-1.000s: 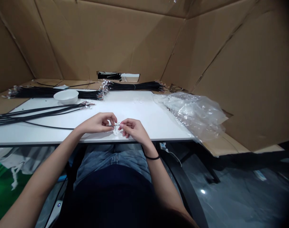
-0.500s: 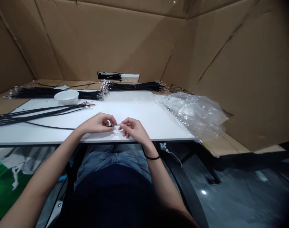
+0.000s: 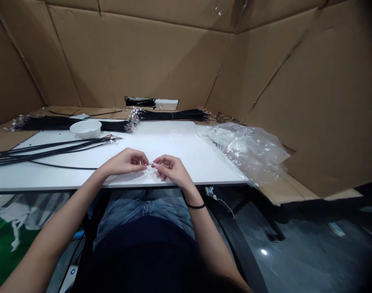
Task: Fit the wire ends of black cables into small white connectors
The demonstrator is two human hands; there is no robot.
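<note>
Near the front edge of the white board, my left hand [image 3: 129, 161] pinches the end of a black cable [image 3: 64, 166], whose length trails off to the left beneath my wrist. Thin loose wires [image 3: 148, 167] fan out from that end, between my two hands. My right hand [image 3: 170, 168] is closed, thumb and index finger pinching the tip of one of these wires. Whether a small part sits at the wire's tip is too fine to make out. Other black cables [image 3: 51, 149] with bare wire ends lie to the left.
A white bowl [image 3: 86, 129] stands at the back left, by a thick bundle of black cables [image 3: 56, 123]. Another tied bundle [image 3: 173, 115] lies at the back. Crumpled clear plastic [image 3: 250, 146] covers the right side. Cardboard walls [image 3: 143, 57] surround the white board [image 3: 180, 148].
The view has tilted slightly, so things sit a little lower. My hands keep their pinch, and the fingertips have come slightly closer together around the wires.
</note>
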